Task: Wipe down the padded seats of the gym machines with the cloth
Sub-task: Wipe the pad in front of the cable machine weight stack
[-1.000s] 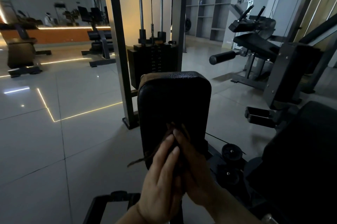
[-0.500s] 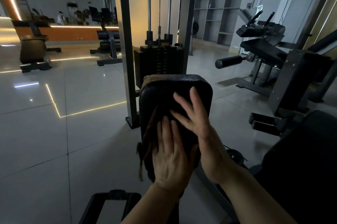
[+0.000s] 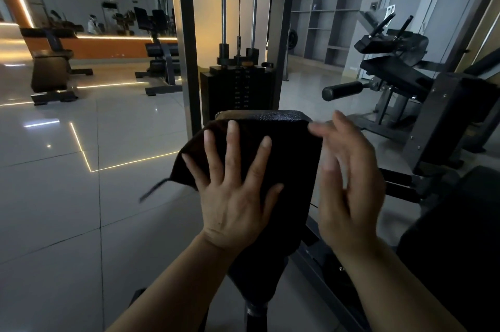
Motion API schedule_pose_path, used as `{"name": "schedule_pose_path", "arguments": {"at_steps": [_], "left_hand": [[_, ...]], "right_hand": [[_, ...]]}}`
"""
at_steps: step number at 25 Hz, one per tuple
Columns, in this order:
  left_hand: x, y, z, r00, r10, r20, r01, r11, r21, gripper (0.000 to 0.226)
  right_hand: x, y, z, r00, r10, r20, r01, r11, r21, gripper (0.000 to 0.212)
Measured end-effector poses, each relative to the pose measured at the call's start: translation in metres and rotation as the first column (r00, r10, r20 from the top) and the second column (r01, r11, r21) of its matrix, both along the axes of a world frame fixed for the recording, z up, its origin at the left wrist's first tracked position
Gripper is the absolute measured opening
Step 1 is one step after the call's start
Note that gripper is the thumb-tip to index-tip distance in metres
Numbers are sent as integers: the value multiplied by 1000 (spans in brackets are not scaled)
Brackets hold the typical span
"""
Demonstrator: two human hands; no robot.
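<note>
A black padded seat (image 3: 270, 116) stands upright on a post right in front of me. A dark brown cloth (image 3: 292, 147) is spread over most of its face and bulges past its left edge, with a thin strip hanging off the lower left corner. My left hand (image 3: 232, 191) lies flat on the cloth with fingers spread, pressing it against the pad near the top. My right hand (image 3: 349, 185) is blurred at the pad's right edge, fingers apart, with nothing in it.
The weight stack (image 3: 238, 91) and steel uprights (image 3: 186, 42) of this machine rise just behind the pad. Another black machine with a roller arm (image 3: 343, 89) stands at the right, and a dark pad (image 3: 457, 245) fills the lower right. Benches (image 3: 50, 72) sit far left on the glossy tiled floor.
Both hands have slid up the pad from its lower part. The cloth went from bunched between them to spread flat under my left hand. My right hand has come off to the right.
</note>
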State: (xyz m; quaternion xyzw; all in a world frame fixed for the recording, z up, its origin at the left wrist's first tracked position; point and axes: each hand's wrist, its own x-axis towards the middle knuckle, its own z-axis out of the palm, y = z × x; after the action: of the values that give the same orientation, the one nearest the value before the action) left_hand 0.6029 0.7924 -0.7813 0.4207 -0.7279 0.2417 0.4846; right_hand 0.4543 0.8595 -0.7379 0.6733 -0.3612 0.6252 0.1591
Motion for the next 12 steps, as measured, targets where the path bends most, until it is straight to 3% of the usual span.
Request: {"name": "schedule_pose_path", "arguments": {"at_steps": [3,7,10,12], "left_hand": [[-2,-2,21,999,-35,-10,35,998,-46,68],[3,-13,-10,982,-139,-125,125,985,-115,58],[14,0,-87,972,-212,-105,215,976,19,65],[22,2,-106,966,-237,-98,243,968,57,66]], "right_hand": [[10,-44,31,988,-151,40,147,985,93,33],[13,-60,7,991,-36,129,21,993,120,28],[7,-57,3,984,109,142,-131,978,160,35],[7,-55,1,983,126,136,-148,974,169,40]]}}
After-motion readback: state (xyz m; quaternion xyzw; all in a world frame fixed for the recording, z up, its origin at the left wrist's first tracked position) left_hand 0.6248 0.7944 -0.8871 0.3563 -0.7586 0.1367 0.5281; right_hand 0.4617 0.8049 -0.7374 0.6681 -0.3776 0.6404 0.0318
